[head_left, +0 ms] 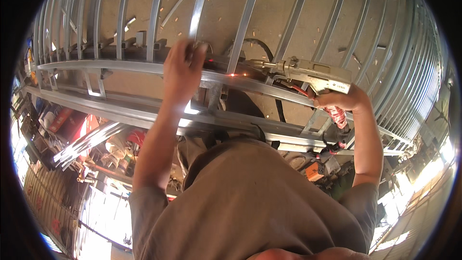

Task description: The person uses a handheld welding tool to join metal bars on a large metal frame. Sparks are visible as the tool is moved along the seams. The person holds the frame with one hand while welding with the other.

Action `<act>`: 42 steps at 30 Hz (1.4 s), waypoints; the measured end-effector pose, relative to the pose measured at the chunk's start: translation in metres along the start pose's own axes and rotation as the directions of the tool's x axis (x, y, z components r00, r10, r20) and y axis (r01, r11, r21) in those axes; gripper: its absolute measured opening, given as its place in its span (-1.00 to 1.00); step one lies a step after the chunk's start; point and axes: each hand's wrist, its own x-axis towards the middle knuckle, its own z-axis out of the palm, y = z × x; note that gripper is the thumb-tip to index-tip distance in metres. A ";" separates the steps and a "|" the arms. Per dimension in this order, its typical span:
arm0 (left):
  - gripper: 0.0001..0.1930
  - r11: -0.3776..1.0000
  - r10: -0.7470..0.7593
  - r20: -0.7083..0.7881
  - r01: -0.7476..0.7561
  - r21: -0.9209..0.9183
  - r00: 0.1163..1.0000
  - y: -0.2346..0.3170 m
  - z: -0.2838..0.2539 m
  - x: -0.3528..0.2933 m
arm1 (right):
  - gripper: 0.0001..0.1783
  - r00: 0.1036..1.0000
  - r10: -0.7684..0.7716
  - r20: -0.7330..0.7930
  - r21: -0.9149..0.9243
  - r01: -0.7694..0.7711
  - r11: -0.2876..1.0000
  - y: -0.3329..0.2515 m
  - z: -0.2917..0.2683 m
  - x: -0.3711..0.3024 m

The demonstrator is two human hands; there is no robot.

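Note:
My right hand [339, 100] is closed around the red-wrapped grip of a handheld laser welding gun [320, 74], whose brass-coloured nozzle points left along a metal frame. Small red light spots glow on the long rail [250, 80], close to the foot of a square metal bar [248, 19]. My left hand [183, 70] is over the same rail further left, fingers curled at the lower end of another metal bar [198, 9]. The hand hides that bar's foot, and its fingertips are slightly blurred.
Parallel bars fan out to both sides. A second rail [130, 107] runs nearer my body. A dark cable [263, 47] loops beneath the frame. Scraps and offcuts lie on the floor [221, 0]. An orange box [314, 171] and clutter are at the lower right; bright metal lengths [91, 142] lie left.

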 end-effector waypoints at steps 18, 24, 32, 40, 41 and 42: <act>0.18 0.906 -0.096 -0.006 0.090 0.414 0.995 -0.072 0.037 -0.163 | -0.12 0.787 -0.606 -0.114 -0.283 0.559 0.779 0.002 0.187 -0.024; 0.18 0.919 -0.065 -0.064 0.085 0.384 0.996 -0.076 0.040 -0.164 | -0.08 0.641 -0.743 -0.193 -0.711 0.430 0.556 0.001 0.263 0.020; 0.05 0.884 -0.043 -0.056 0.064 0.463 0.997 -0.076 0.039 -0.168 | -0.04 0.550 -0.802 -0.234 -0.822 0.329 0.465 0.011 0.304 0.073; -0.04 0.901 0.046 0.085 -0.078 0.427 0.995 -0.092 0.018 -0.166 | 0.09 0.569 -0.781 -0.258 -0.879 0.197 0.434 0.012 0.320 0.080; -0.04 0.904 0.054 0.091 -0.087 0.419 0.994 -0.094 0.017 -0.166 | 0.10 0.569 -0.777 -0.270 -0.882 0.177 0.436 0.011 0.322 0.080; -0.04 0.906 0.062 0.096 -0.097 0.412 0.993 -0.094 0.016 -0.166 | 0.11 0.567 -0.774 -0.282 -0.885 0.157 0.438 0.011 0.324 0.081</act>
